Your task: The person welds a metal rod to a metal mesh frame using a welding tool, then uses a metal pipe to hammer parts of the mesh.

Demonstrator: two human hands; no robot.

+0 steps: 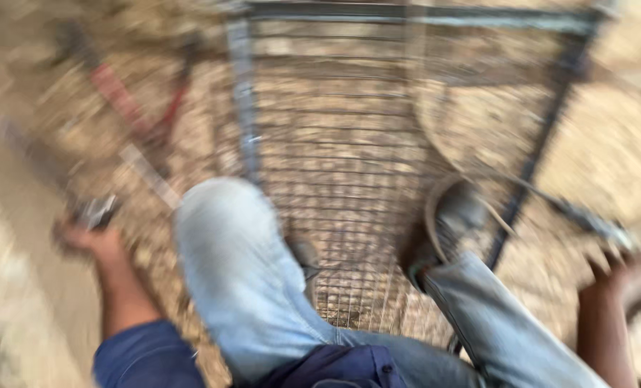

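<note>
Your left hand (94, 233) grips a blurred tool; your right hand (625, 269), fingers spread, touches stiff wire (586, 215) beside the heavy-looking, rigid mesh frame (335, 144).

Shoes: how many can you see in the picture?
2. One grey shoe stands on the wire mesh panel, right of middle. The other shoe peeks from behind the bent knee, mostly hidden.
</note>
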